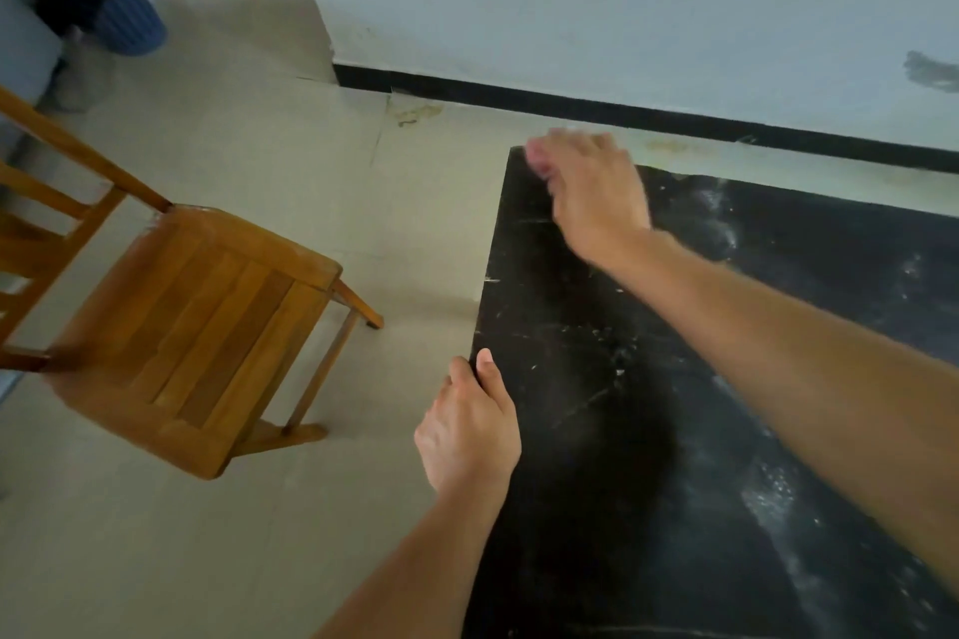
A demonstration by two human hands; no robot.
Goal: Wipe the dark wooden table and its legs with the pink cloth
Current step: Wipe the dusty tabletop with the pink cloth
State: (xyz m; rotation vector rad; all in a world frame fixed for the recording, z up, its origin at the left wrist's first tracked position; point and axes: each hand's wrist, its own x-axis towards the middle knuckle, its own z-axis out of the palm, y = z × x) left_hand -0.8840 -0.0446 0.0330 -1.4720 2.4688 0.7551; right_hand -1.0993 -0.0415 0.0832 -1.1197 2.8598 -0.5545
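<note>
Wiping the far corner of the tabletop [597,457], the blurred right hand [591,192] clutches the pink cloth [539,166], which barely shows under it. The left hand [469,431] grips the tabletop's side edge. Dust smears [768,493] mid-tabletop probably need sweeping next, then the unseen legs.

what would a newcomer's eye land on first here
The dark table, scratched and streaked with whitish dust, fills the lower right. At its far left corner the right hand holds a pink cloth, mostly hidden and blurred, while the left hand grips the left edge. A wooden chair stands to the left.
</note>
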